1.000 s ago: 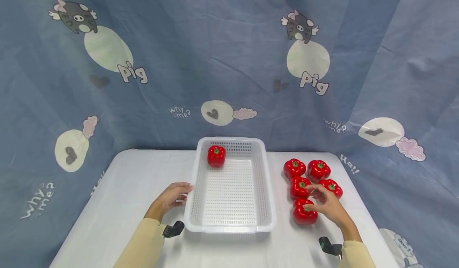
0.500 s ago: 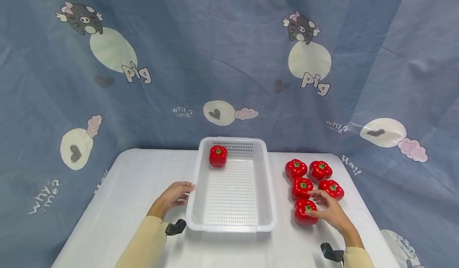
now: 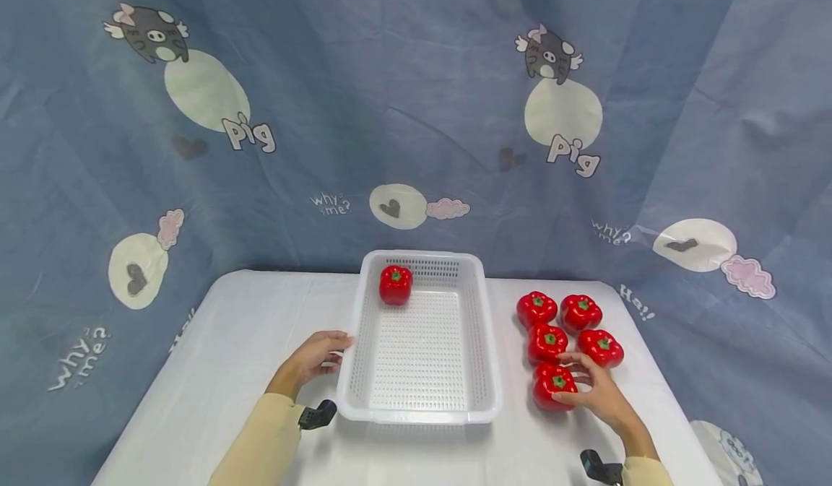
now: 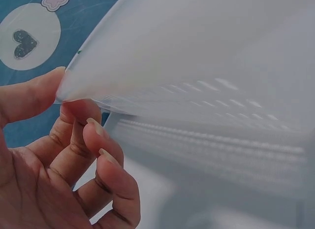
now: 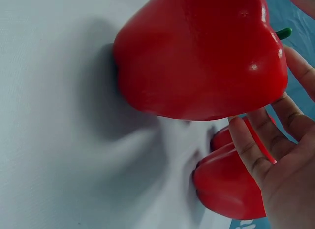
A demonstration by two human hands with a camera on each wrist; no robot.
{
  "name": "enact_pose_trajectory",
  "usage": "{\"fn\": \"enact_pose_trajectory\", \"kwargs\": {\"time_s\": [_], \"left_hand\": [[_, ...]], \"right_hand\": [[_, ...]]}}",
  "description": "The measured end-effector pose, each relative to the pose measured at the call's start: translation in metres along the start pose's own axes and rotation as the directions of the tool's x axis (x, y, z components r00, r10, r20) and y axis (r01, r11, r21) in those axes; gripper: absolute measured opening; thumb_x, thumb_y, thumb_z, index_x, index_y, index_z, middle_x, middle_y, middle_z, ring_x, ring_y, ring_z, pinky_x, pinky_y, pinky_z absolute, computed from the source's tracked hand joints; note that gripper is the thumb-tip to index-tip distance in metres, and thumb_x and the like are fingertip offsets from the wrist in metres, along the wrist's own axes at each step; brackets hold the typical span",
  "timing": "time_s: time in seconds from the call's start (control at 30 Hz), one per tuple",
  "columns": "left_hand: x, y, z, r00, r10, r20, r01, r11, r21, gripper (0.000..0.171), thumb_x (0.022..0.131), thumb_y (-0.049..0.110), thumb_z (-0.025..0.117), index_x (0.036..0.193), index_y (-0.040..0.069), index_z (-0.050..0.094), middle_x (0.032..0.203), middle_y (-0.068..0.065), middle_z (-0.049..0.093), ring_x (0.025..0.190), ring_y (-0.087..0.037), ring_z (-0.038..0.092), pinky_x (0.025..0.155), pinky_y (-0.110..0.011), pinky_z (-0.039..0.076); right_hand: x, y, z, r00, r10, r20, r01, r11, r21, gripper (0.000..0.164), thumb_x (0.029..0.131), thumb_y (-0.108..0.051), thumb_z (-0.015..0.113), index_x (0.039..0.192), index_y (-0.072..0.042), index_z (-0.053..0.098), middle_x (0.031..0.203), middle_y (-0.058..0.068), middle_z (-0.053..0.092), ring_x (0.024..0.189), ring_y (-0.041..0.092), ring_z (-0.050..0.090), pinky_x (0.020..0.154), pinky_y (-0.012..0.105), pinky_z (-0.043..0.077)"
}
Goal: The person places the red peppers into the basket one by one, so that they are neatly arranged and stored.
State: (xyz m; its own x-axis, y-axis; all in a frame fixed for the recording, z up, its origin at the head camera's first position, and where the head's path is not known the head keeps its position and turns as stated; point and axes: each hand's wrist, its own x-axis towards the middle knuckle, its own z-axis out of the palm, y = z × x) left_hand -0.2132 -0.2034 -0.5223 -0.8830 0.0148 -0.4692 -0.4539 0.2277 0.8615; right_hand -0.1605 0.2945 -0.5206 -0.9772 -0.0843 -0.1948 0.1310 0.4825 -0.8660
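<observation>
At the left rim of a white perforated plastic basket (image 3: 416,415), my left hand (image 3: 312,359) pinches the edge between thumb and forefinger; its other fingers curl below the rim in the left wrist view. A red bell pepper (image 3: 395,285) with a green stem stands in the basket's far left corner. My right hand (image 3: 601,392) has its thumb and fingers round the nearest red bell pepper (image 5: 197,56) on the right, which stands on the table. The thumb lies at its near side, the fingers at its far side. Part of the thumb is cut off in the right wrist view.
Several more red bell peppers sit close behind the right hand, among them one bell pepper (image 3: 547,343) just beyond the held one and another bell pepper (image 3: 601,347) at its right. The white-covered table (image 3: 273,305) ends at a blue patterned curtain (image 3: 416,110).
My right hand's thumb and fingers have come down and closed round the nearest bell pepper. My left hand stays on the basket rim. The whole view has shifted slightly.
</observation>
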Motion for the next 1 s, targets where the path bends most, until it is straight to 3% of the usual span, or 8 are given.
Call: {"fn": "enact_pose_trajectory", "kwargs": {"time_s": [0.33, 0.63, 1.0], "left_hand": [[0.000, -0.002, 0.005, 1.000, 0.003, 0.006, -0.003, 1.000, -0.013, 0.036, 0.092, 0.021, 0.063, 0.119, -0.003, 0.059, 0.093, -0.008, 0.065, 0.077, -0.019, 0.055, 0.065, -0.027, 0.048], [-0.001, 0.000, 0.003, 1.000, 0.020, -0.001, -0.020, 1.000, -0.009, 0.035, 0.093, 0.022, 0.062, 0.117, -0.004, 0.060, 0.092, -0.008, 0.066, 0.078, -0.020, 0.056, 0.066, -0.028, 0.048], [-0.002, -0.002, 0.000, 1.000, 0.019, -0.006, -0.020, 1.000, -0.017, 0.035, 0.092, 0.021, 0.062, 0.117, -0.004, 0.061, 0.090, -0.007, 0.066, 0.077, -0.020, 0.056, 0.068, -0.030, 0.049]], "right_hand": [[-0.004, 0.008, -0.001, 0.999, 0.035, -0.005, -0.036, 0.998, -0.057, 0.078, 0.071, -0.022, 0.085, 0.137, -0.005, 0.046, 0.138, 0.022, 0.041, 0.123, 0.043, 0.042, 0.088, 0.048, 0.051], [-0.001, 0.010, -0.002, 0.997, 0.069, 0.035, -0.066, 0.996, -0.067, 0.086, 0.072, -0.023, 0.085, 0.143, -0.005, 0.041, 0.153, 0.029, 0.016, 0.131, 0.049, 0.029, 0.091, 0.052, 0.048], [0.001, 0.010, -0.001, 0.995, 0.083, 0.064, -0.079, 0.995, -0.064, 0.088, 0.069, -0.023, 0.087, 0.142, -0.006, 0.042, 0.153, 0.030, 0.016, 0.129, 0.049, 0.033, 0.089, 0.051, 0.050]]}}
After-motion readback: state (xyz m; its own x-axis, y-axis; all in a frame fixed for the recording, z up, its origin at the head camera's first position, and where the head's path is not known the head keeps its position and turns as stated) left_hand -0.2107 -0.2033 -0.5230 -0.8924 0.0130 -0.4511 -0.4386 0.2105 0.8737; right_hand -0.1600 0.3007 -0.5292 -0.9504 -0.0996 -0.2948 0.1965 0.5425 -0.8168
